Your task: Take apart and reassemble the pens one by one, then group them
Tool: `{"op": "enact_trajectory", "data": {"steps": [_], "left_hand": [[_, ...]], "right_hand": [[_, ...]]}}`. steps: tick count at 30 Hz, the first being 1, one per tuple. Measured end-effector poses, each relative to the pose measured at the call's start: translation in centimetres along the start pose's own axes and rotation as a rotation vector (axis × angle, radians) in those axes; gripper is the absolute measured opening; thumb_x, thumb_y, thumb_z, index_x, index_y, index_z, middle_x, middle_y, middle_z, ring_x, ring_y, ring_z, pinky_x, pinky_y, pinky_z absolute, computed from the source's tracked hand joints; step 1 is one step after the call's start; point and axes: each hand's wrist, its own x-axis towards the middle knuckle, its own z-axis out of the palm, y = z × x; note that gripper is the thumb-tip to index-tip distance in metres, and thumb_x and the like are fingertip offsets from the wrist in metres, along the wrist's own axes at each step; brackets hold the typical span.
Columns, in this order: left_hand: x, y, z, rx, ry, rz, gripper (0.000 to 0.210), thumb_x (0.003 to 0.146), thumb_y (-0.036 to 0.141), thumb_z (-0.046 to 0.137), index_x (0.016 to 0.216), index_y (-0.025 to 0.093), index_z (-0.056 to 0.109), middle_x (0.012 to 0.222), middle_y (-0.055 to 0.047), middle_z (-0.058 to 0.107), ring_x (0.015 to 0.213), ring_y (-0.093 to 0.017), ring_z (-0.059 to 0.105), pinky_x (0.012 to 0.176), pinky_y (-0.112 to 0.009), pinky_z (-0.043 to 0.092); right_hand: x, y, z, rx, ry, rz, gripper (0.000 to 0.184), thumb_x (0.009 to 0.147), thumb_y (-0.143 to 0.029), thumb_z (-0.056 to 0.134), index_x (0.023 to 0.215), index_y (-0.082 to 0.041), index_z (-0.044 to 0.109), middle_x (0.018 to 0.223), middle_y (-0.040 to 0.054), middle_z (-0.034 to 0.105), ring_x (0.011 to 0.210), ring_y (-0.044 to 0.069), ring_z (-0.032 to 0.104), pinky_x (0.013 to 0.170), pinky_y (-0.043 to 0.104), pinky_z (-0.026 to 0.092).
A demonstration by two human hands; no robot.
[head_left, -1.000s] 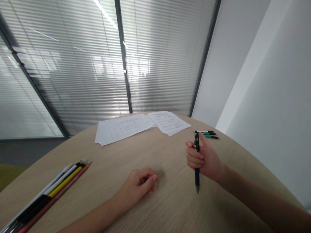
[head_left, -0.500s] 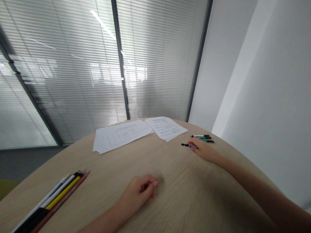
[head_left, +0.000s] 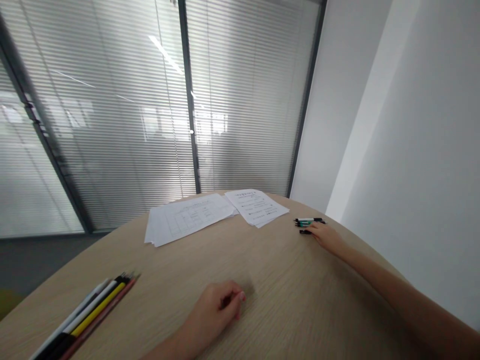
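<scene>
My right hand [head_left: 326, 236] reaches out to the right side of the table with its fingers closed round a pen, whose dark end [head_left: 304, 232] sticks out to the left. Most of that pen is hidden under the fingers. Just beyond lie a white-and-black pen [head_left: 308, 219] and green-and-black pens [head_left: 303, 224], partly covered by the hand. My left hand [head_left: 221, 302] rests on the table near the front, loosely curled with thumb against fingers, and nothing shows in it.
Printed sheets lie at the back in a left stack [head_left: 191, 217] and a right stack [head_left: 258, 207]. On the front left is a row of several pens and pencils, among them a yellow one [head_left: 98, 310]. The round wooden table [head_left: 180, 265] stands before blinds [head_left: 240, 100] and a white wall [head_left: 412, 150].
My right hand has moved a little to the right with the pen, closer beside the other pens. My left hand stays curled in place. The view has tilted up slightly.
</scene>
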Motion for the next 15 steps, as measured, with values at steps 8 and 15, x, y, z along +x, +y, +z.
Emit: {"op": "enact_trajectory", "data": {"steps": [8,15], "left_hand": [[0.0,-0.3,0.0,0.058,0.000,0.010,0.028,0.077,0.031,0.035,0.059,0.016,0.052,0.051,0.003,0.051,0.051,-0.010,0.047,0.053,-0.019,0.035],[-0.1,-0.1,0.0,0.087,-0.008,0.027,0.027,0.077,0.029,0.034,0.061,0.016,0.052,0.051,0.003,0.050,0.050,-0.009,0.045,0.052,-0.018,0.034]], "right_hand": [[0.8,0.7,1.8,-0.102,-0.029,-0.015,0.039,0.074,0.000,0.035,0.101,-0.017,0.058,0.093,0.0088,0.060,0.088,0.018,0.054,0.076,0.028,0.043],[-0.2,1.9,1.0,-0.145,-0.006,0.028,0.029,0.074,-0.005,0.040,0.091,-0.015,0.061,0.091,0.0100,0.060,0.088,0.021,0.055,0.076,0.031,0.043]]}}
